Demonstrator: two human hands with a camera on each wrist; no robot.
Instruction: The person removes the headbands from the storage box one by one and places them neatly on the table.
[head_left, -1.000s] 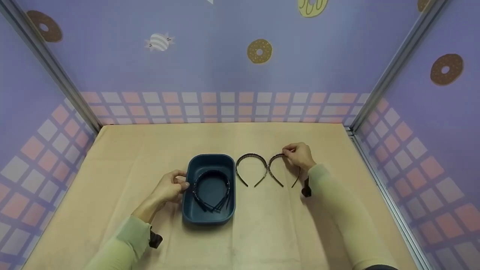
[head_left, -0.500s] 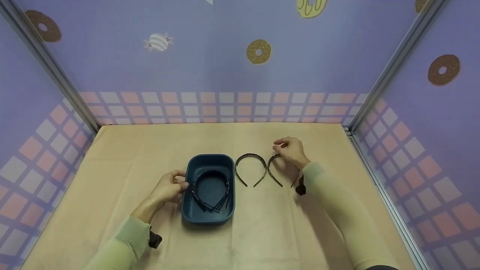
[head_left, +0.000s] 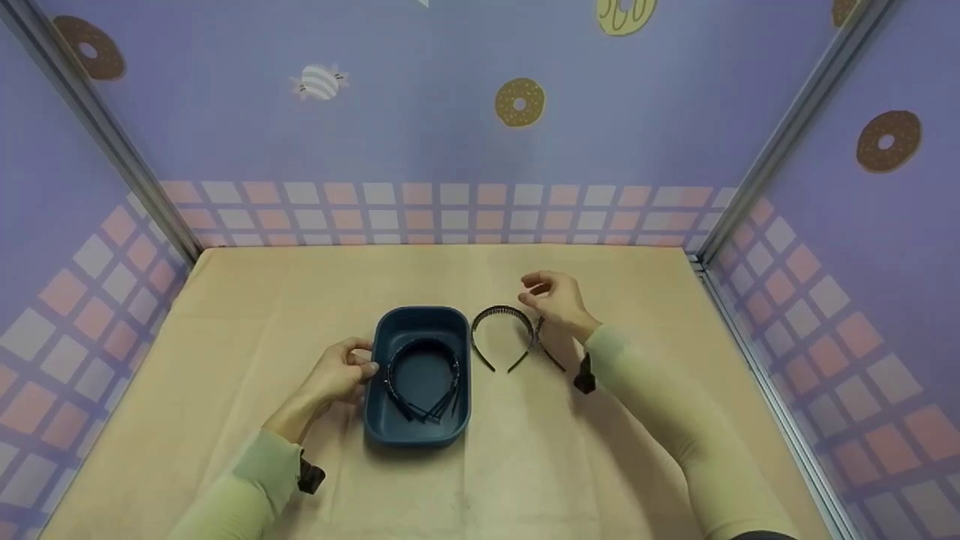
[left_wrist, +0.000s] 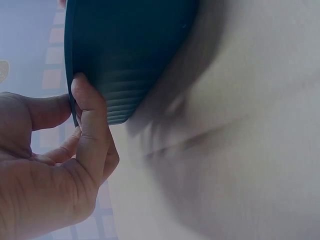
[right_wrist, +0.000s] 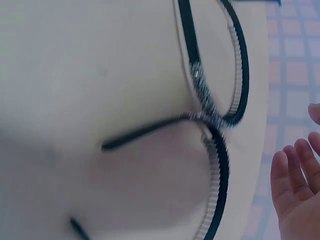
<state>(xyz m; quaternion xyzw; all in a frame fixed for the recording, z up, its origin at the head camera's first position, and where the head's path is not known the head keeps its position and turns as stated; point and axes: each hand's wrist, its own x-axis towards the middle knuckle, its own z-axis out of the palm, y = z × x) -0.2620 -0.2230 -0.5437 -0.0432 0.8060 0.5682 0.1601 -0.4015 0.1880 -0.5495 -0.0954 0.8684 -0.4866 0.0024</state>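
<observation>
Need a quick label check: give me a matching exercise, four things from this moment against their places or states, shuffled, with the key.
Things:
1. left hand
2. right hand
3. bin
4. middle headband

Places or states:
A. lies bare on the table, just right of the bin
B. grips the bin's left rim
C. holds dark headbands inside
D. fingers loose above the table, holding nothing

Pairs: 1-B, 2-D, 3-C, 4-A

A tray [head_left: 382, 330] sat on the table [head_left: 225, 315] with headbands [head_left: 421, 375] inside; two more headbands [head_left: 501, 315] lay side by side to its right.
</observation>
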